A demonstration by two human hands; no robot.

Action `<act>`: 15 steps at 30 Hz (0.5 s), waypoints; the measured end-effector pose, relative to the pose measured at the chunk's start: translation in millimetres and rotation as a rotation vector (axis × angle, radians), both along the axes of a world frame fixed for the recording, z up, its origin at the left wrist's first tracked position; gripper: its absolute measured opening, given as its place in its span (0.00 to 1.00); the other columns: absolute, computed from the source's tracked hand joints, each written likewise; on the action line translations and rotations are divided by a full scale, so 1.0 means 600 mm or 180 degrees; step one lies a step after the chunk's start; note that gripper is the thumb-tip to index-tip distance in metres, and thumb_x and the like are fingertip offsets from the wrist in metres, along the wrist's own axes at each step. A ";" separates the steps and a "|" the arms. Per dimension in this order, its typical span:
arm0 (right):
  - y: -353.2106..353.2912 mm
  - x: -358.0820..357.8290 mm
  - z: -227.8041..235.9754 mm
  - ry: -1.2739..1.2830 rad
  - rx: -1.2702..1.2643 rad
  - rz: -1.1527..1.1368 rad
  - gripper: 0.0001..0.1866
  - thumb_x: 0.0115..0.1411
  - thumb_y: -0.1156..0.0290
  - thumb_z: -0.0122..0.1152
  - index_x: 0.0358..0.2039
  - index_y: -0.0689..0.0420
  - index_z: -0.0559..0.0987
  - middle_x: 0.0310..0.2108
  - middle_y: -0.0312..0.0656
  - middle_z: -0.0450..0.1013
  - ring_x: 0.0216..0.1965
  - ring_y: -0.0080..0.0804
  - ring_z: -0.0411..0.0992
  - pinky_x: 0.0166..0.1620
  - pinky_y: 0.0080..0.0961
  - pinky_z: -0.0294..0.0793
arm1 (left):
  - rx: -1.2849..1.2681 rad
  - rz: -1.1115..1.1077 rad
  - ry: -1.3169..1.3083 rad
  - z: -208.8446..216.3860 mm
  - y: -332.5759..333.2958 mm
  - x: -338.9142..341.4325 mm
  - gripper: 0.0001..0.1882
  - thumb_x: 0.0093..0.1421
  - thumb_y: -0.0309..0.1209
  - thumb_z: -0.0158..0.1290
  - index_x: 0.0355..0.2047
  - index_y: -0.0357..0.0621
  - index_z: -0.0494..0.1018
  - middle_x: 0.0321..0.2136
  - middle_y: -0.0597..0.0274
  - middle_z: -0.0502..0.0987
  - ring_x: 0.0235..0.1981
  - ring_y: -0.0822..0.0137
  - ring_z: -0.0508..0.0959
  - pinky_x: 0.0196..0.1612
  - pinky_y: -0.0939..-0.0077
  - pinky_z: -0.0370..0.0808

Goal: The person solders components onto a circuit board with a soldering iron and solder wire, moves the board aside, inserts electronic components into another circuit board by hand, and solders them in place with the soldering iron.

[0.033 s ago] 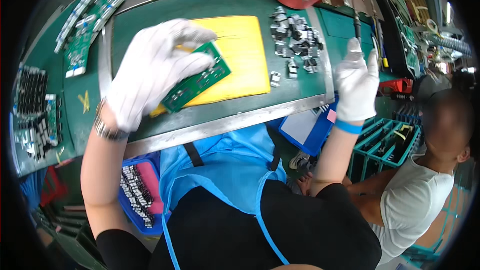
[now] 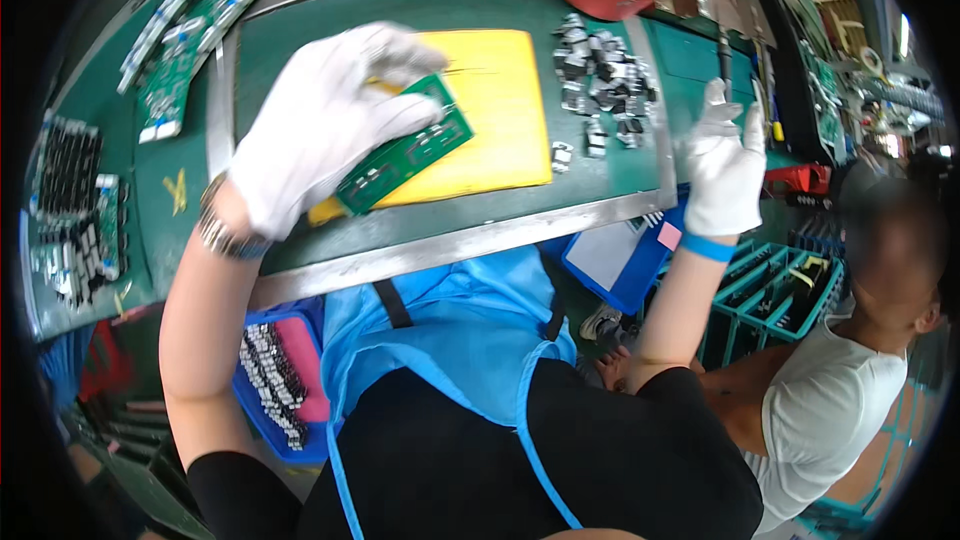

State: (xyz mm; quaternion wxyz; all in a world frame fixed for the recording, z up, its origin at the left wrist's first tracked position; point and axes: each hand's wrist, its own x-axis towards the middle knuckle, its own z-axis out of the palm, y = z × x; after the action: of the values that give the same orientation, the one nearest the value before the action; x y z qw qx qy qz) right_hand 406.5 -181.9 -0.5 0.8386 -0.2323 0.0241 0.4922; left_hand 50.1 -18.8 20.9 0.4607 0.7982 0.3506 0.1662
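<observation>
My left hand (image 2: 325, 115), in a white glove, is closed on the upper left edge of a green circuit board (image 2: 410, 155). Tilted, the board hangs over a yellow pad (image 2: 505, 110) on the green bench. My right hand (image 2: 725, 165), also gloved, is beyond the bench's metal strip at the right. Its thumb and a finger point up and apart, with nothing visible between them. Just past the fingertips stands a thin dark tool (image 2: 723, 55); I see no grip on it. A pile of small black and silver components (image 2: 605, 70) lies between pad and right hand.
Green circuit boards (image 2: 170, 85) lie at the far left, above stacked black and silver parts (image 2: 68, 165). Blue bins (image 2: 310, 440) sit below the bench edge (image 2: 470, 243). A person in a white shirt (image 2: 835, 410) sits close at my right, near green crates (image 2: 770, 290).
The whole view has shifted slightly. The board and my left hand have risen a little against the yellow pad; my right hand keeps nearly the same place and pose.
</observation>
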 end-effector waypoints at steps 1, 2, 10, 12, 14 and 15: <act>-0.007 0.029 -0.013 0.0555 0.0376 0.0358 0.28 0.68 0.64 0.56 0.59 0.73 0.63 0.39 0.50 0.77 0.36 0.33 0.79 0.38 0.24 0.80 | 0.0247 -0.0195 -0.0159 -0.010 0.007 -0.001 0.22 0.57 0.32 0.61 0.50 0.37 0.76 0.48 0.55 0.79 0.46 0.64 0.82 0.50 0.72 0.79; -0.005 0.059 -0.025 0.1050 0.0322 0.0136 0.30 0.68 0.66 0.56 0.61 0.72 0.60 0.40 0.49 0.77 0.38 0.32 0.78 0.37 0.24 0.81 | 0.0356 -0.0267 -0.0085 -0.021 0.012 -0.001 0.23 0.57 0.33 0.61 0.51 0.37 0.75 0.50 0.54 0.78 0.47 0.64 0.81 0.50 0.73 0.79; 0.008 0.191 -0.087 0.0694 0.0794 -0.0211 0.24 0.69 0.75 0.52 0.60 0.74 0.62 0.44 0.47 0.70 0.40 0.30 0.77 0.36 0.19 0.83 | 0.0556 -0.0331 0.0106 -0.055 0.022 0.002 0.22 0.59 0.35 0.60 0.51 0.37 0.77 0.43 0.54 0.83 0.44 0.63 0.83 0.47 0.73 0.79; 0.015 0.214 -0.088 -0.0148 0.0470 -0.0428 0.22 0.69 0.74 0.53 0.58 0.75 0.64 0.41 0.46 0.71 0.37 0.28 0.76 0.35 0.18 0.82 | 0.0970 -0.0370 0.0044 -0.058 0.022 0.006 0.22 0.58 0.36 0.62 0.51 0.40 0.77 0.43 0.53 0.83 0.41 0.63 0.83 0.45 0.74 0.79; 0.028 0.225 -0.085 -0.0948 -0.0084 -0.0533 0.14 0.68 0.73 0.57 0.47 0.70 0.70 0.32 0.42 0.71 0.30 0.25 0.73 0.33 0.17 0.79 | 0.1126 -0.0399 0.0018 -0.062 0.022 0.004 0.22 0.58 0.37 0.62 0.51 0.41 0.77 0.43 0.53 0.82 0.40 0.63 0.83 0.45 0.74 0.79; 0.035 0.224 -0.084 -0.1088 -0.0165 -0.0519 0.10 0.67 0.72 0.59 0.41 0.67 0.72 0.28 0.39 0.70 0.28 0.23 0.71 0.31 0.15 0.77 | 0.1375 -0.0418 0.0062 -0.064 0.022 0.002 0.23 0.57 0.37 0.63 0.51 0.41 0.77 0.44 0.52 0.82 0.40 0.62 0.83 0.44 0.73 0.79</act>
State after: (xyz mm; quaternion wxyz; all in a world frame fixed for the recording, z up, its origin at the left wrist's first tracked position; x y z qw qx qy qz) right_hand 540.8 -160.8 -50.9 0.8613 -0.3314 -0.0873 0.3752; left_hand 51.6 -5.8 -17.7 0.2855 0.9010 0.2586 0.1994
